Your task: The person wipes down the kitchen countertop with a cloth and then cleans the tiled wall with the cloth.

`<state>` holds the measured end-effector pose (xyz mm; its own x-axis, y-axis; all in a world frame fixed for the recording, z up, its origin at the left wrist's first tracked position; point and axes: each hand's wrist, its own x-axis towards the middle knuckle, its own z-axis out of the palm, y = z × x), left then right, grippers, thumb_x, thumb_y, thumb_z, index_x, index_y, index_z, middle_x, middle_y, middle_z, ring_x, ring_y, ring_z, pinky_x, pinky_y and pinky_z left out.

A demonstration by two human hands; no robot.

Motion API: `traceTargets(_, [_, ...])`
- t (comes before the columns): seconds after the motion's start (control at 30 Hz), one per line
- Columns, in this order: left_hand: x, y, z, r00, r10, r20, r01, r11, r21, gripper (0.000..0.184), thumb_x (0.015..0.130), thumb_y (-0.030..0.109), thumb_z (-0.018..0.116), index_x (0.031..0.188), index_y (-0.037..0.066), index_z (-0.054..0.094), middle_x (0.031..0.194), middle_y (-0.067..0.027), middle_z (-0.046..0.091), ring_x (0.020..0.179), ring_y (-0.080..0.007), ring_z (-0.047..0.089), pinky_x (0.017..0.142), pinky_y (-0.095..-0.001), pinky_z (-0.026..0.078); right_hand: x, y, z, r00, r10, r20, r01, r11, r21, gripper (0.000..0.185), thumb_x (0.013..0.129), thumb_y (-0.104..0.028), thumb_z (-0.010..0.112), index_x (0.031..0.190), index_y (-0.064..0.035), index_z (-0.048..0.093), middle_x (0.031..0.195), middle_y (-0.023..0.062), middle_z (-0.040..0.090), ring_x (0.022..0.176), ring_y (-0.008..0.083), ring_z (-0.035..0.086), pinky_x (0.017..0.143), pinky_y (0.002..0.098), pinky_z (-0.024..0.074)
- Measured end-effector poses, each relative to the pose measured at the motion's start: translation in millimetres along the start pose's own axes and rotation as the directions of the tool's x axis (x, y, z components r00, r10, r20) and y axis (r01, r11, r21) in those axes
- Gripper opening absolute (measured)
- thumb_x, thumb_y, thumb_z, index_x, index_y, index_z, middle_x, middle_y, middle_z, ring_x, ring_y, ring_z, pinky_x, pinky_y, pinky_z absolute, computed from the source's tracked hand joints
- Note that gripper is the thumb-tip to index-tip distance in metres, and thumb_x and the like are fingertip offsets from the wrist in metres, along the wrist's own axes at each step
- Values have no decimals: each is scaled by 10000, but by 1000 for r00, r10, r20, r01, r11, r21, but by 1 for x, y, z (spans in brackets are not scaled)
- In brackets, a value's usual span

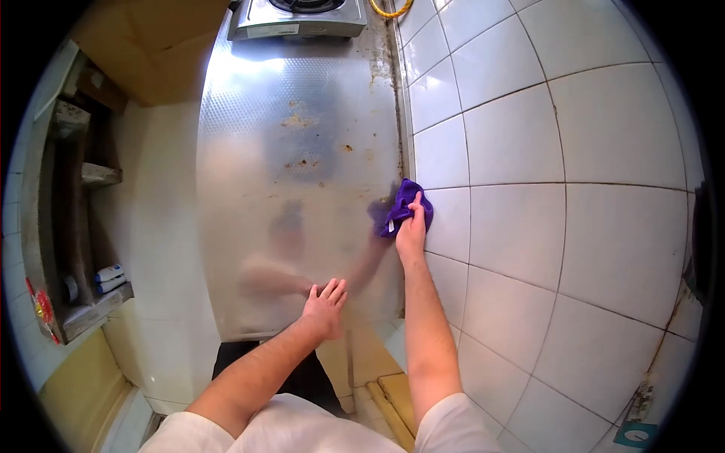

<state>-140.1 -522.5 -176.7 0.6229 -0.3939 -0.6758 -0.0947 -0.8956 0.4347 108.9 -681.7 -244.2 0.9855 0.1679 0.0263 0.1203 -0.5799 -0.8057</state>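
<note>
A purple cloth [406, 204] is bunched at the right edge of the metal countertop [257, 204], against the tiled wall. My right hand [411, 226] presses on it, the index finger stretched along the cloth and the other fingers bent round it. Near the counter's front edge, my left hand [326, 306] has its fingers spread and holds nothing. Rust-brown stains mark the middle of the metal surface and its right edge farther back.
A gas stove [298, 29] stands at the far end of the counter, with a yellow hose [391, 10] to its right. White tiles [521, 219] rise along the right side. A wooden shelf [94, 306] is at the left.
</note>
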Motion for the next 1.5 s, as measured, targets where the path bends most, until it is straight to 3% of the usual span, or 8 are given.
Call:
traceTargets(0.17, [-2, 2, 1, 1000, -21, 22, 20, 999, 25, 936, 906, 454, 594, 1674, 72, 219, 1775, -110, 26, 1636, -281, 29, 1268, -594, 159, 16, -10, 10, 998, -37, 55, 43, 993, -109, 474, 961, 65, 392, 1427, -20, 412, 1428, 203, 517, 1226, 375, 581, 1056, 385, 446])
traceTargets(0.27, [-5, 5, -2, 999, -32, 11, 32, 999, 33, 951, 901, 478, 610, 1672, 75, 227, 1774, -113, 39, 1636, -283, 28, 1265, -602, 152, 46, -28, 14, 993, -23, 113, 45, 979, -199, 680, 942, 65, 393, 1610, -18, 293, 1154, 192, 611, 1059, 398, 612, 986, 419, 482])
traceTargets(0.43, [-4, 0, -4, 999, -21, 24, 21, 1000, -6, 1004, 854, 486, 654, 1668, 72, 239, 1770, -120, 62, 1633, -290, 50, 1268, -580, 162, 136, -63, 54, 989, 83, 120, -11, 861, -509, 294, 965, -50, 439, 1246, -88, 514, 1117, 310, 685, 1066, 506, 651, 928, 556, 492])
traceTargets(0.7, [-8, 3, -5, 1000, -32, -1, 32, 999, 44, 1004, 854, 500, 657, 1668, 80, 245, 1771, -115, 58, 1633, -285, 50, 1269, -577, 165, 148, -57, 54, 999, 46, 11, -38, 909, -415, 294, 977, -56, 450, 1256, -85, 537, 1120, 294, 693, 1092, 479, 654, 951, 533, 491])
traceTargets(1.23, [-8, 6, 6, 999, -1, -54, 7, 996, 94, 993, 841, 430, 657, 1657, 38, 247, 1761, -166, 70, 1627, -333, 84, 1253, -598, 209, -151, 2, -60, 929, 361, 80, -316, 888, -334, 318, 912, 101, 380, 1159, -73, 478, 1449, 257, 437, 1154, 519, 580, 965, 518, 459])
traceTargets(1.3, [-4, 5, 14, 996, 15, -93, -8, 997, 71, 986, 833, 424, 670, 1644, 31, 270, 1754, -184, 85, 1623, -342, 96, 1246, -613, 219, -198, 47, -65, 950, 312, 9, -293, 901, -320, 327, 937, 45, 421, 1201, -125, 513, 1017, 311, 668, 984, 536, 633, 832, 597, 471])
traceTargets(1.4, [-4, 4, 17, 994, 32, -103, -32, 999, -3, 976, 823, 424, 694, 1614, 6, 306, 1730, -234, 127, 1614, -373, 113, 1230, -651, 229, -246, 22, -81, 911, 413, 2, -393, 869, -300, 314, 924, 64, 413, 1171, -104, 510, 1209, 315, 659, 1043, 532, 619, 875, 589, 468])
traceTargets(1.5, [-3, 10, -1, 997, -13, -69, 0, 983, -183, 973, 843, 426, 700, 1617, 9, 284, 1725, -228, 148, 1605, -397, 129, 1229, -666, 216, -270, 19, -92, 915, 395, -75, -393, 919, 38, 337, 889, 85, 402, 1169, -59, 523, 1470, 263, 564, 1258, 427, 565, 1065, 472, 426])
